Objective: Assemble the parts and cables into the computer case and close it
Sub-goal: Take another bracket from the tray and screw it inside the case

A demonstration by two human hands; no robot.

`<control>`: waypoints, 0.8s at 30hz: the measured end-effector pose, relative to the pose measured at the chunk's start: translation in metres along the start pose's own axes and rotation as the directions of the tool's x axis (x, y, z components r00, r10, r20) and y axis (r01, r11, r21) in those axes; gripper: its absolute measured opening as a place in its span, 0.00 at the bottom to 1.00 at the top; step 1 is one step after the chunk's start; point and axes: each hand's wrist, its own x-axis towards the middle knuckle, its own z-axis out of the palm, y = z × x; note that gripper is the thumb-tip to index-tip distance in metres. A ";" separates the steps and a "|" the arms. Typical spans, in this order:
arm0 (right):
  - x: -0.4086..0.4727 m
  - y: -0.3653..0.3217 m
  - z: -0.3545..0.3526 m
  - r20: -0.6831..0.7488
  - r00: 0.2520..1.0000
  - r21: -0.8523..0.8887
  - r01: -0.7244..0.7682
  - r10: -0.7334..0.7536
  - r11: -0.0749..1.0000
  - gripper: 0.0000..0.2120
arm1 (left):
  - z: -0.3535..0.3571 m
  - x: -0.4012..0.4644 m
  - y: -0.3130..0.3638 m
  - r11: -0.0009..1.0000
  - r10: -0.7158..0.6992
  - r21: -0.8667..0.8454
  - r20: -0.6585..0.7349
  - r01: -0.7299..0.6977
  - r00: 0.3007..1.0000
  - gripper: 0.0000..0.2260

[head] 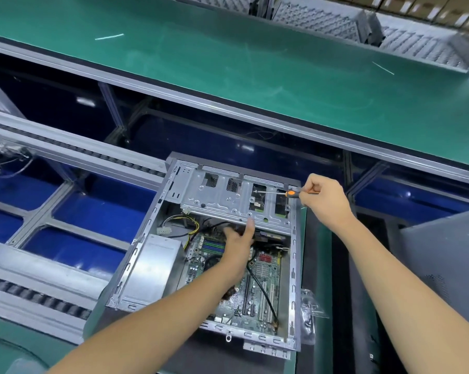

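I'm looking down into the open computer case [174, 265], lying on its side on the bench with its top panel off, the circuit board [255, 282] facing up at me. My right hand [323, 197] is out past the far right corner of the case, fingers wrapped tight around the handle of a screwdriver [276, 192]. The shaft runs nearly level, pointing left, tip over one of the openings in the metal drive cage [228, 195] that spans the far end of the case. That's the line that matters: the tool's long axis lies along the cage, right to left, and whatever screw I'm after sits just beyond the tip. I can't make out a screw there; it's too small to tell.

My left hand [238, 241] is down inside the case, over the board just below the near edge of the cage, one finger lifted toward that edge. The rest of the fingers are blurred. I can't tell if they hold a cable or nothing.

So the right hand is the nearer one to the cage's right bay, and the left is placed to steady from underneath. The grey power supply box [152, 268] sits at the left wall, yellow and black wires [193, 228] looping from it toward the board. Side panel isn't on; I judge closing is a good way off.
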 end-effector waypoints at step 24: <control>0.006 -0.014 -0.011 0.114 0.993 -0.205 0.049 -0.026 0.978 0.06 | -0.018 0.032 -0.001 0.973 0.094 -0.211 -0.009 -0.094 0.996 0.21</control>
